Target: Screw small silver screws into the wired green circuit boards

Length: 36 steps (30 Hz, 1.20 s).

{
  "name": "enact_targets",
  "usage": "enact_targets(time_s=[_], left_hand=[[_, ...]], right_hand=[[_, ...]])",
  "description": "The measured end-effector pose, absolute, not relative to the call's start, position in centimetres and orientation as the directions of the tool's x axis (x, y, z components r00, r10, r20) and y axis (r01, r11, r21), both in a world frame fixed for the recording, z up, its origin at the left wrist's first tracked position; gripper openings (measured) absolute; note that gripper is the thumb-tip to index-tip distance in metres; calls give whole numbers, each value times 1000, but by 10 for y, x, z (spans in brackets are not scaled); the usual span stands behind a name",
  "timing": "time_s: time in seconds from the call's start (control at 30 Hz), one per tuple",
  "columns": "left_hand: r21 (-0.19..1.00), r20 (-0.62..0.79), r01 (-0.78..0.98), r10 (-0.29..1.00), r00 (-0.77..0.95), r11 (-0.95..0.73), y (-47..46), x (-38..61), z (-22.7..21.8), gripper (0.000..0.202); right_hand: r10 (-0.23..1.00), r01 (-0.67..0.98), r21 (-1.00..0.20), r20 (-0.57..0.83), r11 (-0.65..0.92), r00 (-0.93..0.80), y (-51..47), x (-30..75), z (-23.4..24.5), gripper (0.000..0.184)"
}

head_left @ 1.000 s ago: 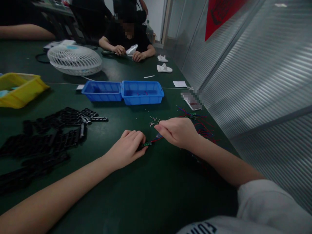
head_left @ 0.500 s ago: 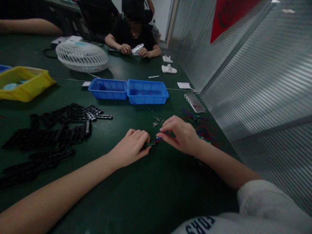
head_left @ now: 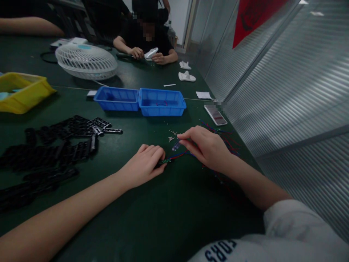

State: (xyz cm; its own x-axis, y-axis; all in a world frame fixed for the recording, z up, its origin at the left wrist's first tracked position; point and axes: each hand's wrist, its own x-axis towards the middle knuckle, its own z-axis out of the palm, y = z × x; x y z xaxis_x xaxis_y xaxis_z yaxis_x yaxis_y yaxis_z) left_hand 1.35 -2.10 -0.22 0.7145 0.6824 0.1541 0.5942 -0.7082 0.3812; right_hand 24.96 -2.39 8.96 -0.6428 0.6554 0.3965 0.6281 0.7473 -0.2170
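Note:
My left hand (head_left: 145, 163) is closed on a small green circuit board (head_left: 167, 161) low over the green table. Part of the board is hidden under the fingers, and a red and a blue wire (head_left: 178, 155) run from it toward the right. With thumb and forefinger, my right hand (head_left: 205, 147) pinches a small, clear, bluish piece (head_left: 176, 146) whose exact kind I cannot make out. Its lower end points down, just above the board. Tiny metal screws (head_left: 171, 138) lie scattered right behind it. More wired boards (head_left: 218, 130) lie beyond and under my right forearm.
Black plastic strips (head_left: 54, 154) are piled on the left. Two blue bins (head_left: 163, 112) stand ahead, with a yellow bin (head_left: 32, 95) and a white fan (head_left: 87, 62) farther left. A phone (head_left: 216, 114) lies near the glass wall. Across the table a person (head_left: 163, 58) holds a white part.
My right hand has shifted slightly up and away from the left, and the clear piece in its fingers now shows. The left hand keeps the board. The whole view has moved a little.

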Motion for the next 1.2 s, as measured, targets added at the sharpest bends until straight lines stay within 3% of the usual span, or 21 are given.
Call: enact_targets(time_s=[0.27,0.4,0.53,0.73,0.93,1.07,1.2], left_hand=[[395,147,587,679,719,-707,-20,13,-2,12],[390,146,587,677,721,-709,-21,13,-2,12],[389,154,588,680,717,-709,-21,13,-3,12],[406,156,579,679,718,-707,-21,13,-4,12],[390,150,584,675,722,-712,-21,13,-3,13],[384,147,589,677,722,-711,-21,12,-3,12],[365,155,593,675,722,-718,-22,12,-4,13]], right_hand=[[736,751,-27,228,659,-638,-20,249,81,37],[714,691,-180,209,700,-668,-21,248,78,20],[659,580,-318,293,750,-693,-23,247,73,29],[647,610,-218,285,762,-707,-23,244,69,15],[680,671,-158,327,724,-657,-18,246,65,42],[730,751,-66,304,657,-612,-18,247,67,45],[739,702,-234,250,673,-626,-18,247,72,21]])
